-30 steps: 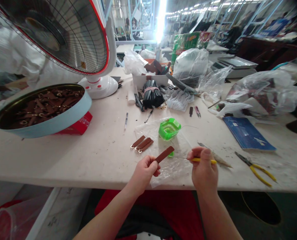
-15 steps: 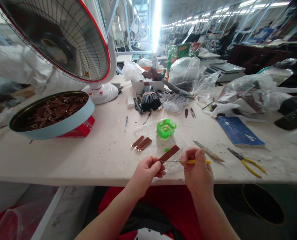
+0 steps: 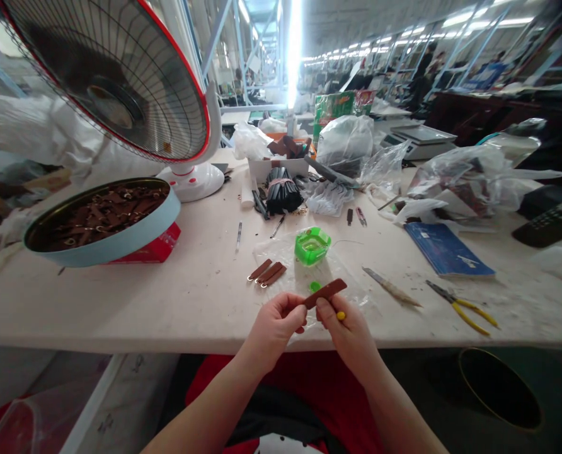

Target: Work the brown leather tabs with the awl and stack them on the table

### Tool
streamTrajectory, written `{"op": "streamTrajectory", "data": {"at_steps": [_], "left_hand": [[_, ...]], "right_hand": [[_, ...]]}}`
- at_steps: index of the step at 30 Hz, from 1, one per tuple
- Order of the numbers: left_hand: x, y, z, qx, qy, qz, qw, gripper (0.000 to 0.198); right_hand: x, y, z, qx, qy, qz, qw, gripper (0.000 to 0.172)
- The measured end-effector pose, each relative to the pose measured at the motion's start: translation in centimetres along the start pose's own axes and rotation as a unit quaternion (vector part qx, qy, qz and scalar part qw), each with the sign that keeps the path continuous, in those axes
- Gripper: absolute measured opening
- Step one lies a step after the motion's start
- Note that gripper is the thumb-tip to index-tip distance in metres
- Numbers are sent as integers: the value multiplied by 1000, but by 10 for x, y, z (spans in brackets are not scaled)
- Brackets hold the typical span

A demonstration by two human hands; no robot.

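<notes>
My left hand [image 3: 281,320] is closed on the near end of a brown leather strap [image 3: 332,290], which points up to the right. My right hand [image 3: 349,325] has its thumb and fingers against the strap's lower edge. Tucked in that same hand is a thin tool with a yellow handle [image 3: 341,316]; its shaft is hidden by the fingers. Just beyond the strap lie a green cap [image 3: 314,286] and an open green container [image 3: 312,246] on a clear plastic sheet. Several finished-looking brown straps with metal rings [image 3: 270,273] rest to the left.
A round tin [image 3: 106,243] full of brown straps stands left under a large fan [image 3: 120,82]. Right of my hands lie a knife with a wrapped handle [image 3: 392,288], yellow-handled pliers [image 3: 465,307] and a blue booklet [image 3: 448,249]. Plastic bags and a black bundle [image 3: 282,192] sit farther back.
My right hand has moved left with the yellow-handled tool, from beside the strap onto it. The tool's metal shaft has gone out of sight. My left hand keeps its hold.
</notes>
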State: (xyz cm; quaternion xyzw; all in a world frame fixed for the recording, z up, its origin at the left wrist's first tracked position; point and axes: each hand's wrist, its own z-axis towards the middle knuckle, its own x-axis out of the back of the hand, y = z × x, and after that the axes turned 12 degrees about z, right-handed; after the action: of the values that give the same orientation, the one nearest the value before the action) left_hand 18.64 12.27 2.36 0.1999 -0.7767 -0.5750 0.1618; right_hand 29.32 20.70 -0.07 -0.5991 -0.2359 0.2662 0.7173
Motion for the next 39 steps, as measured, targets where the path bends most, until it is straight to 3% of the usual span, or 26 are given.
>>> {"op": "streamTrajectory", "data": {"at_steps": [3,6,11,14,16,18,22,28,32,34,36,39], "left_hand": [[-1,-1,0,-12,20,14,1000,17],[-2,-1,2,-16,40,26,999,16],[-4,0,5,-16,39,20,999,14],[-3,0,6,-12,50,10,999,14],[-2,-1,6,-10,60,15,998,14],[-1,-2,7,-15,60,24,998,15],[2,-7,7,-39,23,23,999,19],[6,-13,4,-17,-29,22,999,27],[7,-18,3,-59,4,81,995,25],[8,-19,3,-78,4,84,993,25],[10,-20,3,-67,-32,56,996,27],[17,-22,6,-33,-60,29,997,30]], "right_hand": [[-5,-1,4,-8,24,16,1000,31],[-7,6,4,-53,40,112,991,31],[-13,17,6,-115,58,266,955,34],[-14,18,11,-168,36,341,924,34],[-12,17,12,-175,15,325,929,36],[-10,15,12,-165,4,251,954,38],[-6,10,9,-155,18,147,977,33],[-11,15,4,-169,65,158,971,32],[-18,22,2,-168,100,204,959,27],[-21,25,3,-179,91,256,946,27],[-23,28,5,-199,63,294,933,29],[-25,33,8,-220,41,270,936,34]]}}
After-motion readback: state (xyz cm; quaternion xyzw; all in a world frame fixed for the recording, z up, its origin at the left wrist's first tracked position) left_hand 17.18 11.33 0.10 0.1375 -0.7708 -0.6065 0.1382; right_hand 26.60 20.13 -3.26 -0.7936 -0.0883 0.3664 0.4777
